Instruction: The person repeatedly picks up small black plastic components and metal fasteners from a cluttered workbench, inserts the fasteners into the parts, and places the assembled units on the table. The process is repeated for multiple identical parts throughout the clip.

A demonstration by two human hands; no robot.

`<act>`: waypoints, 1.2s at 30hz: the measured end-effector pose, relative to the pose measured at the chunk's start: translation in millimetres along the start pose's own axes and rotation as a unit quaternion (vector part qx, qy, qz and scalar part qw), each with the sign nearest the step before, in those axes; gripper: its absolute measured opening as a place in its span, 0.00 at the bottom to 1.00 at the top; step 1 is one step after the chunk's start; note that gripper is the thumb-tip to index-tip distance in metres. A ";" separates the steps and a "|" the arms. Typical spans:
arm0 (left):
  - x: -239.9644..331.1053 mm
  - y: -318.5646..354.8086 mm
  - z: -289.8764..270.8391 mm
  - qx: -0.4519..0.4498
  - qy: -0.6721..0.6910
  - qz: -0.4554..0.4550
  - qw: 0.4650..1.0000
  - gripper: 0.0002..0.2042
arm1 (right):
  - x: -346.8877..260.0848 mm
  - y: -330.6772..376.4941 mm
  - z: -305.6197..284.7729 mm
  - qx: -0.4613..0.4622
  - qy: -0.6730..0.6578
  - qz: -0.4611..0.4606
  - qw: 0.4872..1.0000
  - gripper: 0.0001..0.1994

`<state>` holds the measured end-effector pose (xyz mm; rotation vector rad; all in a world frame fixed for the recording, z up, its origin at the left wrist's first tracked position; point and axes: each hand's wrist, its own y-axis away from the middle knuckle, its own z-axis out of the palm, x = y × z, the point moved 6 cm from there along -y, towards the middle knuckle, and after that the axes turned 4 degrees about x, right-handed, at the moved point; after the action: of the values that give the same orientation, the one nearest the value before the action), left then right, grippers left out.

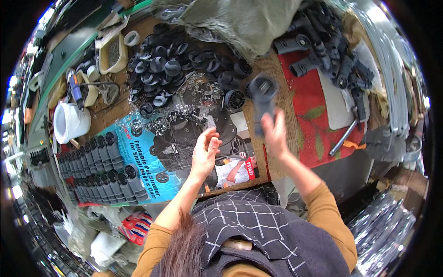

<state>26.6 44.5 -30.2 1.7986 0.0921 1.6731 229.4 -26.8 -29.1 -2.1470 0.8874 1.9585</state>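
Your black garment with a white grid pattern (249, 214) lies nearest the camera, at the lower centre. Your right hand (275, 134) grasps the lower part of a dark grey plastic housing (264, 94), motion-blurred, in front of the wooden tabletop (277, 78) beside the red cloth (302, 143). Your left hand (204, 156) is half-curled over the printed sheet (150, 157), near the silver hardware (161, 124); whether it pinches a small part cannot be told. Black knobs (171, 68) lie piled beyond; grey fittings (94, 161) stand in rows at left.
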 end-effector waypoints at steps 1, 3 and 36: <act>3.0 -2.5 -2.9 0.039 0.045 0.031 0.998 0.33 | -5.4 -4.9 4.1 -0.009 0.011 0.011 1.000 0.25; 3.8 -12.2 -16.8 0.093 0.036 0.055 0.993 0.28 | -19.2 22.7 43.0 -0.166 0.172 -0.053 0.969 0.24; -0.2 6.2 -72.2 0.167 0.104 0.026 0.980 0.10 | -51.3 -0.8 117.5 -0.047 0.141 -0.139 0.979 0.08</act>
<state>-41.3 69.7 -30.6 1.8677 0.4439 1.9738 126.5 44.2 -0.7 -2.4868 0.4960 1.6202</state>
